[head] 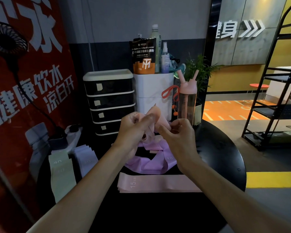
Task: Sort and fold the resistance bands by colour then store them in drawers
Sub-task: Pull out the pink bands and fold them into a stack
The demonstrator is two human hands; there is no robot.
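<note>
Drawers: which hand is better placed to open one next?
Left, probably. The drawers stand back left, just behind the left hand; the right hand would have to cross over. Both hands pinch the pink band, so one must let go.

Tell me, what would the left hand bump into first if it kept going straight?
Probably the white bin, though depth is unclear. The left hand, gripping the peach band, points forward and slightly right, and that bin stands behind the band.

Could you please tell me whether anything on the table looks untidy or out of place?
The lilac resistance bands lie in a twisted heap in the middle of the round black table, whereas the pale green bands on the left and the flat pink band in front lie straight.
</note>
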